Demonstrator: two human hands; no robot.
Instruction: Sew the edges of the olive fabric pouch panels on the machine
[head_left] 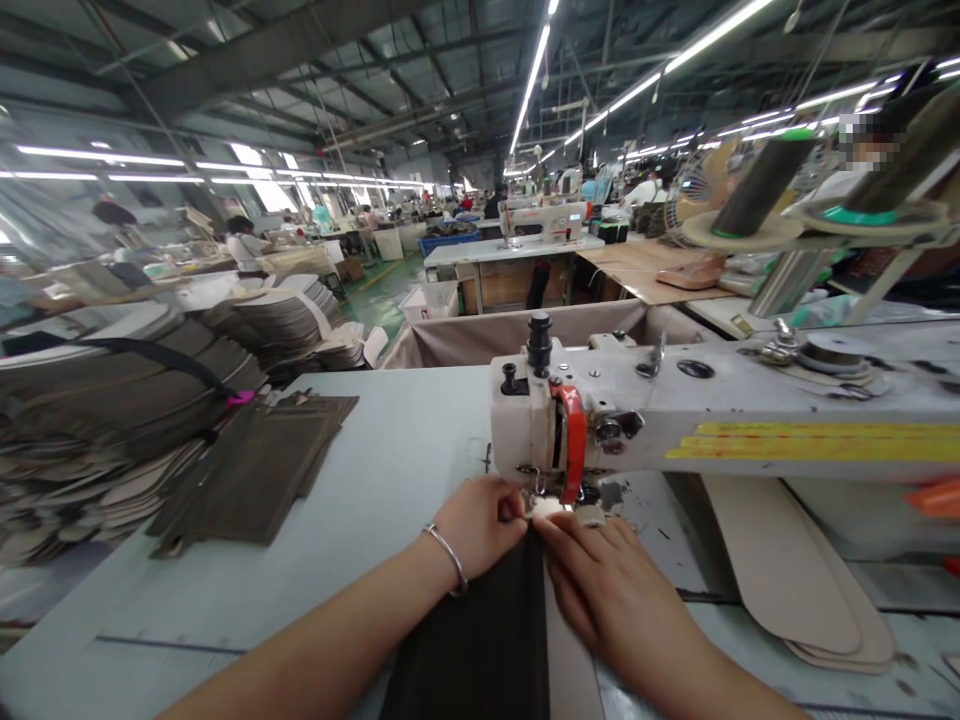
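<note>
A long dark fabric panel [480, 640] with a pale strip [568, 650] along its right side runs up to the needle area of a white sewing machine [525, 420]. My left hand [484, 525], with a silver bangle at the wrist, pinches the panel's far end just left of the presser foot. Close by on the right, my right hand [607, 575] has its fingers bent over the same end, fingertips near the foot and thumb along the pale strip. An orange-red guard [574, 440] sits above the fingertips. The fabric under both hands is partly hidden.
Dark flat fabric pieces [262, 470] lie on the table's left, beside tall stacks of panels [112, 400]. Beige rounded panels [787, 570] lie under the machine arm. Thread cones [765, 185] stand right. Beyond are a cloth-lined bin [450, 340], another sewing machine [544, 220] and people.
</note>
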